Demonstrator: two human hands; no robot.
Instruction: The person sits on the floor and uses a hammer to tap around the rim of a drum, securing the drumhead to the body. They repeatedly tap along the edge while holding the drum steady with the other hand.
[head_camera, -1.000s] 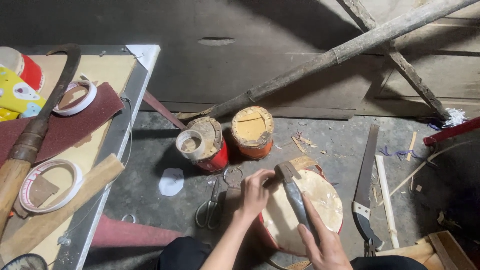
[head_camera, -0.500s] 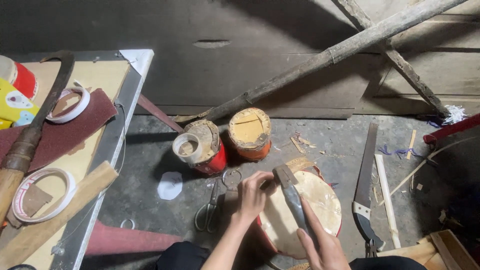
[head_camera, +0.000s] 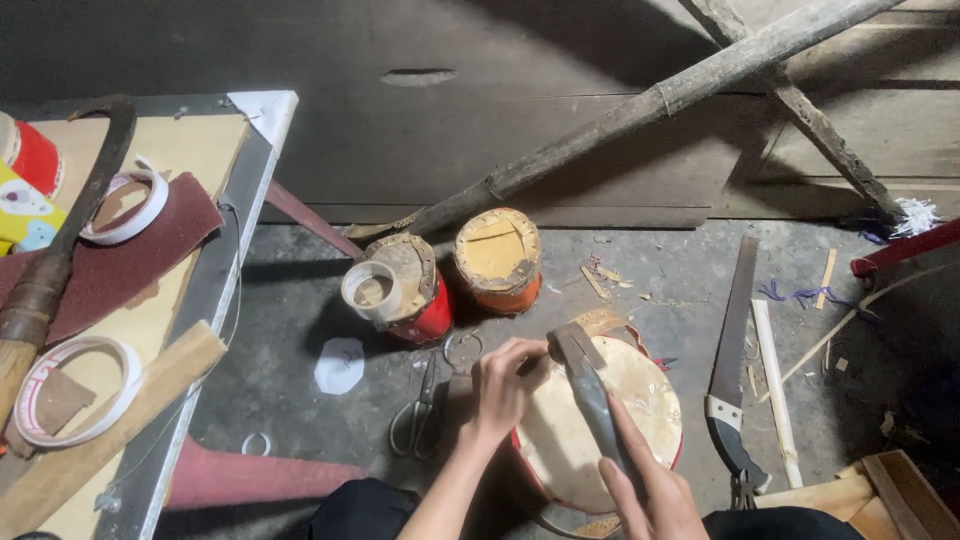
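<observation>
A small round drum with a pale skin top and red body sits on the floor in front of me. My left hand rests on its left edge, fingers curled over the rim. My right hand grips the handle of a heavy metal blade, whose flat end lies on the drum's upper left rim beside my left fingers. A pair of scissors lies on the floor just left of my left hand.
Two smaller red and orange drums stand behind, one with a tape roll against it. A hand saw and wood strips lie to the right. A low table at left holds sandpaper, tape rolls and a sickle. Long poles lean at the back.
My hands and the blade have stayed almost still on the drum. The view has shifted slightly.
</observation>
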